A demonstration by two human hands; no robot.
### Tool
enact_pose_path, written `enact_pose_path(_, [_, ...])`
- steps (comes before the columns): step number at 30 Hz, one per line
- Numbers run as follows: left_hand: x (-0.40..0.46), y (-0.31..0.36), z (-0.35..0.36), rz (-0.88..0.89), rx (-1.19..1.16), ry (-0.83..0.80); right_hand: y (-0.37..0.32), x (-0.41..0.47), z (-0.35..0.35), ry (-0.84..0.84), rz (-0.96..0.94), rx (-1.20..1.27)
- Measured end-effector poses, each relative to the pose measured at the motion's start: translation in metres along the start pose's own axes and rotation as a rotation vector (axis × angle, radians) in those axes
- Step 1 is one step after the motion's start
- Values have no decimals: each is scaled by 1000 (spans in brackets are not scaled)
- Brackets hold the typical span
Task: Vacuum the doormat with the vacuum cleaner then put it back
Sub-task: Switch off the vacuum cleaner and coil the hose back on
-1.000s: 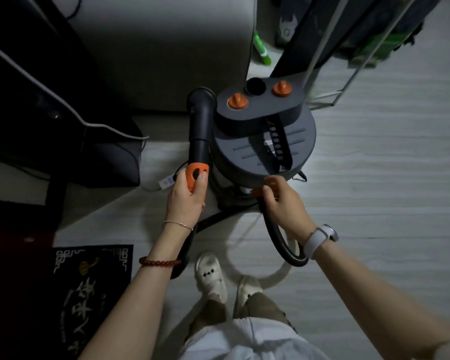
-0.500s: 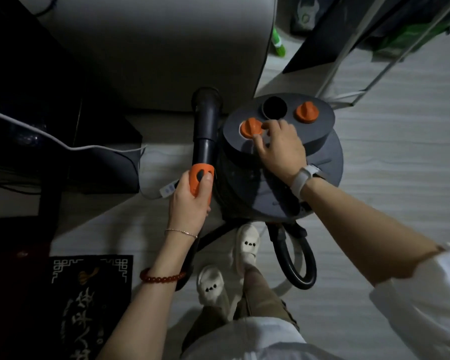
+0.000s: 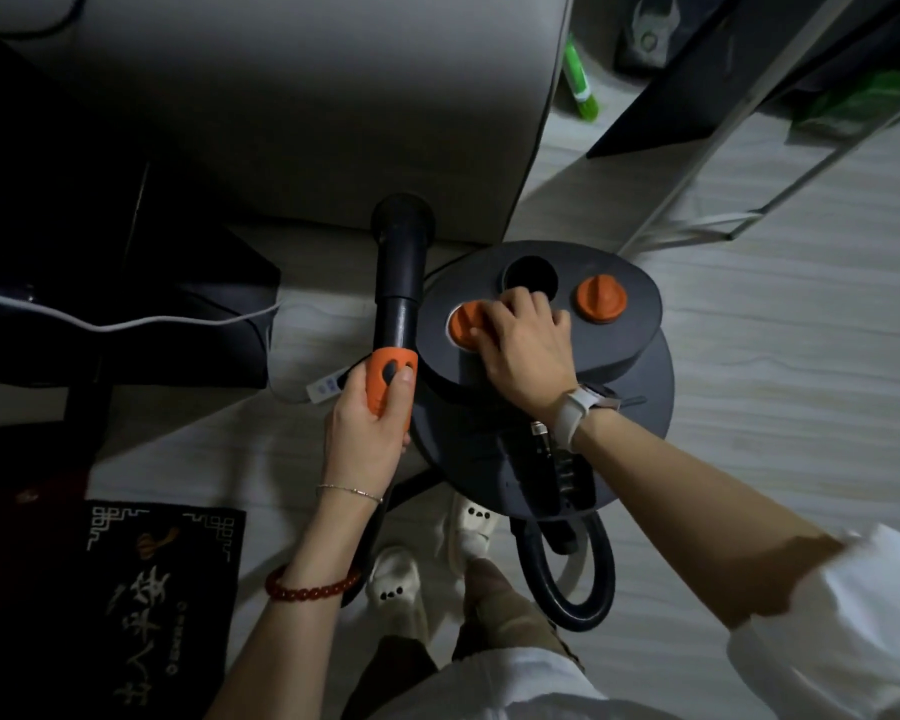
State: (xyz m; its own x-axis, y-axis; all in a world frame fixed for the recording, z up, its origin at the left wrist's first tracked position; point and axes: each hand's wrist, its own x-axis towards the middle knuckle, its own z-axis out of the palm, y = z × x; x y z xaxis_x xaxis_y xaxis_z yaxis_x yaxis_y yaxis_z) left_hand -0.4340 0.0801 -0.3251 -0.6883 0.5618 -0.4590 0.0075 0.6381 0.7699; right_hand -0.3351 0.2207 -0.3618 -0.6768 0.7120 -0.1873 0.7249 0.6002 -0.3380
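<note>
A dark grey canister vacuum cleaner (image 3: 630, 366) stands on the floor in front of me. Its top carries two orange knobs and a round hole. My right hand (image 3: 523, 350) rests on the left orange knob (image 3: 463, 322), fingers curled around it. The right orange knob (image 3: 600, 299) is untouched. My left hand (image 3: 367, 428) grips the orange handle (image 3: 385, 379) of the black wand (image 3: 401, 283), which points away from me. The black hose (image 3: 593, 589) loops on the floor behind the canister. A black doormat (image 3: 167, 605) with light characters lies at lower left.
A grey sofa side (image 3: 307, 106) rises just beyond the wand. Dark furniture with a white cable (image 3: 141, 322) fills the left. A white metal rack (image 3: 739, 137) and a green bottle (image 3: 580, 80) stand at upper right. My feet in white slippers (image 3: 468, 522) are close to the canister.
My right hand left the hose near the canister's front, reached to the top and settled on the left orange knob. My view moved closer. The left hand kept its grip.
</note>
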Motion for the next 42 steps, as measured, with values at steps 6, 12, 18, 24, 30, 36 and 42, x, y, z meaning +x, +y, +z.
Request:
enact_pose_path(6, [2,9,15,31,-10,-35,48,-10,-28,283,329,111])
enact_pose_path(12, [-1,14,26,43,5,-42,70,0,-25,152,546,66])
enact_pose_path(18, [-6,15,22,22,24,-43,78,5,-30,60,420,51])
enact_pose_path(24, [-4,24,16,53,53,-155,61,-19,-39,135,144,48])
enact_pose_path(30, [-18,23,-8,99,158,-299,4,-45,-40,85,-585,-163])
enact_pose_path(36, [-29,-4,-46,88,159,-440,-17,-54,-34,81,-722,-222])
enact_pose_path(42, [-20,-48,-95,247,568,-222,-10,-93,-39,109,-313,-225])
